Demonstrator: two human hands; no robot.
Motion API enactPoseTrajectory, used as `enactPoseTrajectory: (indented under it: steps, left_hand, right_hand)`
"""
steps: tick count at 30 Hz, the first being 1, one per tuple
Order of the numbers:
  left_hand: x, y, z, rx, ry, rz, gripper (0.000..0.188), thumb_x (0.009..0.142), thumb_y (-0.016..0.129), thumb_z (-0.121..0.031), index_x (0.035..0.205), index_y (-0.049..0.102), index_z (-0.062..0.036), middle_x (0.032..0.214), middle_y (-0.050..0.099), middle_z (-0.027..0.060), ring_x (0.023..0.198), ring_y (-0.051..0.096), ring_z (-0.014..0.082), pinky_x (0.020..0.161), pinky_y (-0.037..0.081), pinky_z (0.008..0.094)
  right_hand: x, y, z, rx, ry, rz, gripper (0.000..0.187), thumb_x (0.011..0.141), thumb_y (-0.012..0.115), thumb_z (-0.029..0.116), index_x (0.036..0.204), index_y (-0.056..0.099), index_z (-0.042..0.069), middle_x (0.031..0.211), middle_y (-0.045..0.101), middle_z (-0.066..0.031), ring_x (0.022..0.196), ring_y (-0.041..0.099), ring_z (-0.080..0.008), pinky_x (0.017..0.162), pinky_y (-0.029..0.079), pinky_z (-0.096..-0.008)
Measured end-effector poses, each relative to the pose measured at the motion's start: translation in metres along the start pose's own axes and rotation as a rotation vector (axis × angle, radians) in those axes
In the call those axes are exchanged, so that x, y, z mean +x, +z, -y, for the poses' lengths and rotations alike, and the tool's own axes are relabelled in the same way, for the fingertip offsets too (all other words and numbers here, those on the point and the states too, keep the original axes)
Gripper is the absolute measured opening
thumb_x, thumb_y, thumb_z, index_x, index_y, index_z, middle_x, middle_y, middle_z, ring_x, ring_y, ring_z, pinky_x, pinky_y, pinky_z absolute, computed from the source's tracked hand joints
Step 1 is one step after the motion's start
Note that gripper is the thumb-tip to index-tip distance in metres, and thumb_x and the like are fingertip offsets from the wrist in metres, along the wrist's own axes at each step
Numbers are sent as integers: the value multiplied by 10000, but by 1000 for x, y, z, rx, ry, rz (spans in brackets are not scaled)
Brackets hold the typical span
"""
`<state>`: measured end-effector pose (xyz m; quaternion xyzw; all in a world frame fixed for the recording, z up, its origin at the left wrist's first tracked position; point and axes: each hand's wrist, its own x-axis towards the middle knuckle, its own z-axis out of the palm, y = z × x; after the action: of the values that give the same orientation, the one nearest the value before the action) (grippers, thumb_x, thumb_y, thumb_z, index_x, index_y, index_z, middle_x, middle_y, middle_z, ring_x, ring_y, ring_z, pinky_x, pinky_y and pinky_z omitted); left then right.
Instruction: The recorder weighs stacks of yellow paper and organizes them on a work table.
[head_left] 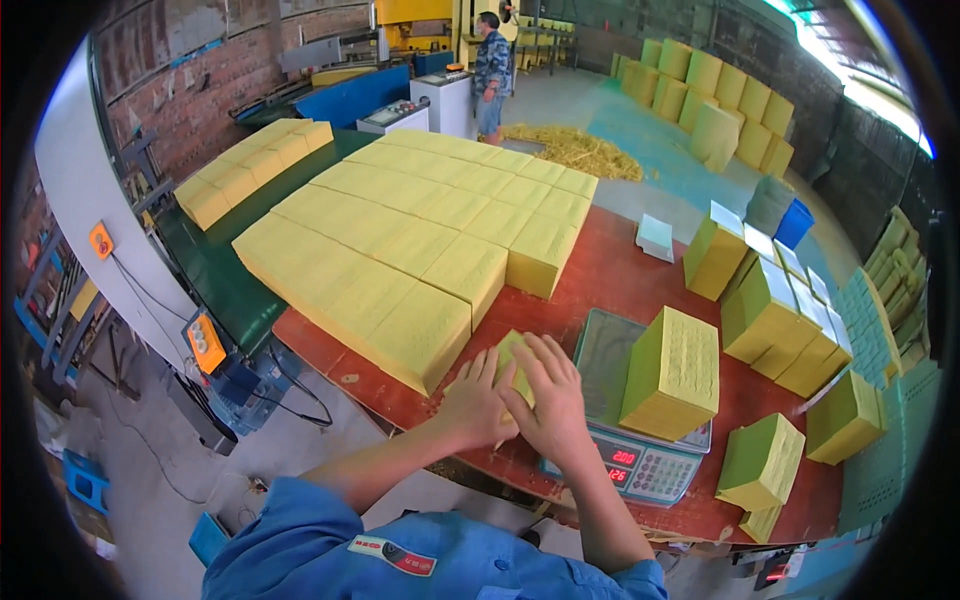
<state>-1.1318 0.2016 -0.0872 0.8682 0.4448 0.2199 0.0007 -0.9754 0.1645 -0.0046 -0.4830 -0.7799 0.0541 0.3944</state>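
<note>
Head view: yellow block (mostly hidden) between left hand and right hand.

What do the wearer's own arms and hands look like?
The left hand and right hand are gloveless, with no watch visible. The forearms are bare up to blue sleeves ending near the elbows; the blue shirt has a white, red and dark patch.

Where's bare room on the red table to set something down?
Widest is the red tabletop bounded by the large yellow group, the scale and the pale flat item; a smaller patch separates scale and white-topped stacks. Crowded: around the left hand and right hand at the yellow block.
</note>
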Motion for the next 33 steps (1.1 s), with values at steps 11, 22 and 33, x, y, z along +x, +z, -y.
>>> enactPoseTrajectory:
  steps: [11,22,33]
  left_hand:
    - [-161,-45,12,-325,-211,-72,881,805,692,-471,1473,332,-23,1505,311,234,1415,289,394,1143,237,557]
    - [-151,41,-81,-2218,-1017,-719,998,852,400,-798,1482,276,-34,1494,327,175,1384,322,328,1155,223,506]
    - [-140,5,-145,-1511,-1164,-705,872,852,650,-426,1531,128,-257,1493,349,114,1332,394,337,1032,370,570]
  right_hand:
    - [-12,60,-44,144,18,658,557,889,584,470,1262,567,57,1119,656,-204,1046,628,-364,897,491,-440]
    - [-37,58,-41,-3,28,496,470,876,604,477,987,578,21,879,679,-206,833,683,-357,695,551,-462]
    - [-97,25,-18,47,47,389,482,896,600,466,1020,540,4,922,656,-215,849,670,-380,704,551,-435]
